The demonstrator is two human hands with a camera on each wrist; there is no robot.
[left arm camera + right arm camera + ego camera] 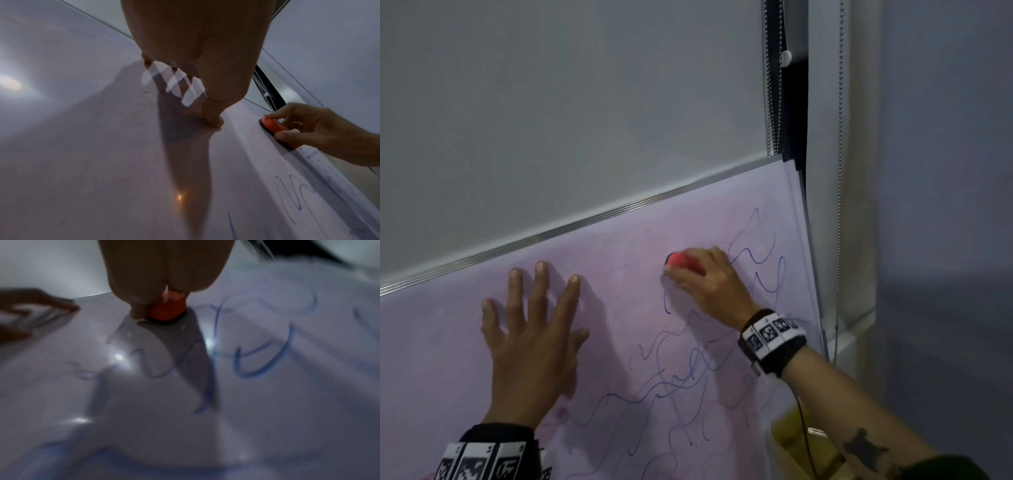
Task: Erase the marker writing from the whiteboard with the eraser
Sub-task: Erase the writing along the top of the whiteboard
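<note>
A whiteboard [619, 281] with a metal top rail leans tilted across the head view. Blue marker scribbles [681, 380] cover its right and lower parts; its upper left is wiped and faintly smeared. My right hand [705, 277] grips a red eraser with a black pad [683, 262] and presses it flat on the board beside the scribbles. The eraser [277, 129] also shows at the right of the left wrist view, and in the right wrist view the eraser [167, 311] sits under my fingers. My left hand [534, 332] lies flat on the board, fingers spread.
A grey roller blind [585, 102] hangs behind the board, with bead chains [770, 85] near the board's right corner. A yellow box [798, 445] sits under my right forearm at the lower right. A grey wall [945, 205] stands to the right.
</note>
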